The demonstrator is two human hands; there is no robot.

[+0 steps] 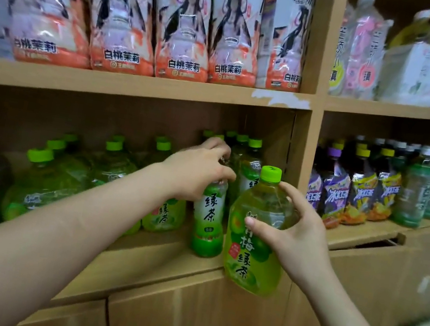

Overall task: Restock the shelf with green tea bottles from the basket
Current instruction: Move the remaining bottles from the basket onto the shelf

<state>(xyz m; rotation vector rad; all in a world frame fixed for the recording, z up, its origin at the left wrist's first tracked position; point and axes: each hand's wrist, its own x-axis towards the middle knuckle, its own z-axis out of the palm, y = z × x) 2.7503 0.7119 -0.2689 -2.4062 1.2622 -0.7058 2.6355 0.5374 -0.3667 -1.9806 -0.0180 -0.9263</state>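
My left hand (201,170) grips the top of a slim green tea bottle (208,226) that stands on the wooden shelf (151,255) near its front edge. My right hand (289,230) holds a rounder green tea bottle (254,244) with a light green cap by its shoulder, in the air just in front of the shelf edge. It sits to the right of the slim bottle. More green tea bottles (247,165) with green caps stand behind and to the left in the same compartment. The basket is out of view.
A shelf above carries several pink and white peach tea bottles (181,21). The right compartment holds purple and yellow iced tea bottles (358,188) and green ones (418,193). A wooden upright (301,149) divides the compartments. Cabinet doors (179,323) lie below.
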